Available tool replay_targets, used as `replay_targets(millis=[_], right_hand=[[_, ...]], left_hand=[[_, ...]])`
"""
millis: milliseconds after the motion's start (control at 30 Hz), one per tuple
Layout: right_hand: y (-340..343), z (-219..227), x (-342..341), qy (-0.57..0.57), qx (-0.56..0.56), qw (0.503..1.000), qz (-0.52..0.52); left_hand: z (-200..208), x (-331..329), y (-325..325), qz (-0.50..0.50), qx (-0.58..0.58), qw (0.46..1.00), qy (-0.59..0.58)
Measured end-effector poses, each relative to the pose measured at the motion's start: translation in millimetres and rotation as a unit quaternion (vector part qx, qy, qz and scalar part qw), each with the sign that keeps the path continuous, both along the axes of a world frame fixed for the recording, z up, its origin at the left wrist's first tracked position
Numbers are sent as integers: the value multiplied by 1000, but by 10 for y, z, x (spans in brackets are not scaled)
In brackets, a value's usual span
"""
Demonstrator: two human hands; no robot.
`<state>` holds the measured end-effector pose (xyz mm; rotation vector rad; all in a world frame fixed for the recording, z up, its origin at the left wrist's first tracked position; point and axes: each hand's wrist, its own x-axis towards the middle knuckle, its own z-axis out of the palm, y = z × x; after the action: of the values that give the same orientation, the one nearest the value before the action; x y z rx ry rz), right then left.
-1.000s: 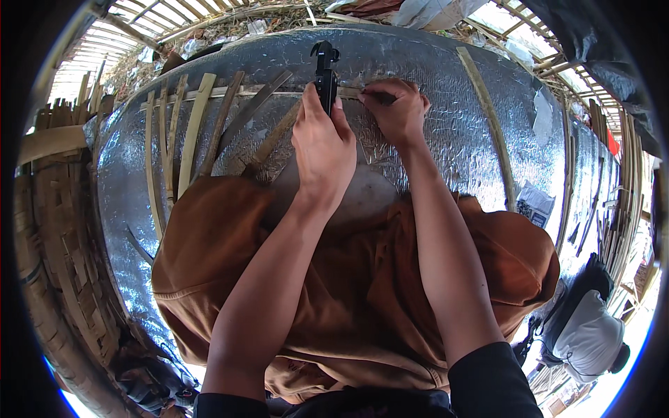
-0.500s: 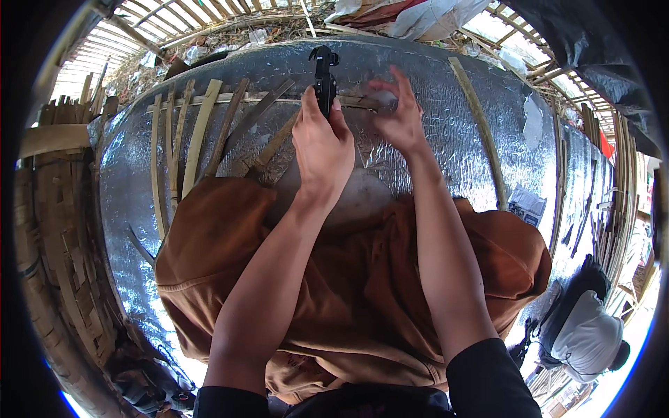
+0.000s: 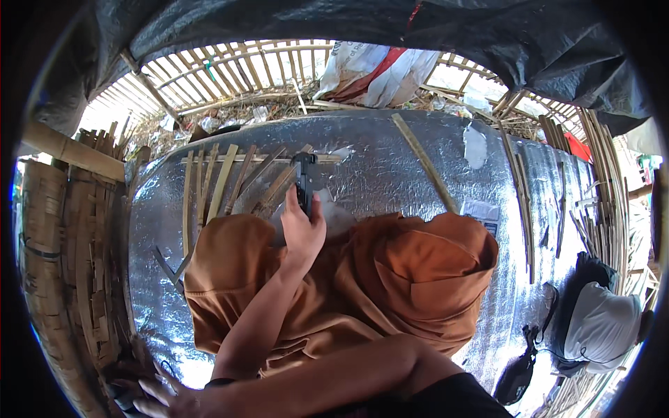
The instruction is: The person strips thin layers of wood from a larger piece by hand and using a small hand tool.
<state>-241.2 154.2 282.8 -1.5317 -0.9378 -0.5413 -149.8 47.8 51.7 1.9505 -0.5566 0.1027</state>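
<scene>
Black tool (image 3: 304, 177): it is in front of the knees, above the silver sheet (image 3: 376, 182). Its long axis runs away from the body; the free end points forward, leaning slightly to the left, and appears over the crosswise strip (image 3: 329, 159). Whether it touches this strip, I cannot tell.
Left grip (image 3: 304, 233): closed around the near end of the tool, thumb on the right side. Probably it is held so low in order that the far end stays uncovered.
Right grip (image 3: 171, 398): the arm crosses below the left one, and the fingers are beside a dark object (image 3: 121, 396) at lower left. They are blurred, so I cannot tell if they are released or grasping it.
Bamboo strips (image 3: 221, 182): side by side at the left, mostly pointing forward, perhaps so placed for being within reach.
Brown cloth (image 3: 237, 279): it covers both knees, maybe as protection.
</scene>
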Motion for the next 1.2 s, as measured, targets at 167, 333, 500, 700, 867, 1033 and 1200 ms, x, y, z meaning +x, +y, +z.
replay_targets(millis=[167,333,500,700,867,1033,1200], right_hand=[[83,42,-551,-49,-10,998,35],[-191,-70,-987,-38,-82,996,-15],[-416,-184,-1278,-40,-124,985,-112],[-1361,-769,-1488,386,337,796,-321],[-1310,-953,-1406,446,487,741,-122],[-1364,-1290,-1334,482,576,646,-136],[-1632,-1334,-1046,496,655,561,-102]], left_hand=[[519,-344,342,-58,-3,992,111],[966,-826,268,-91,-143,953,250],[1309,-1002,543,-146,-118,969,162],[1519,-1320,653,-145,-51,988,-16],[1441,-1687,601,-249,65,965,-39],[1715,-1961,503,-130,281,937,-161],[2156,-2765,469,-378,-17,892,-249]])
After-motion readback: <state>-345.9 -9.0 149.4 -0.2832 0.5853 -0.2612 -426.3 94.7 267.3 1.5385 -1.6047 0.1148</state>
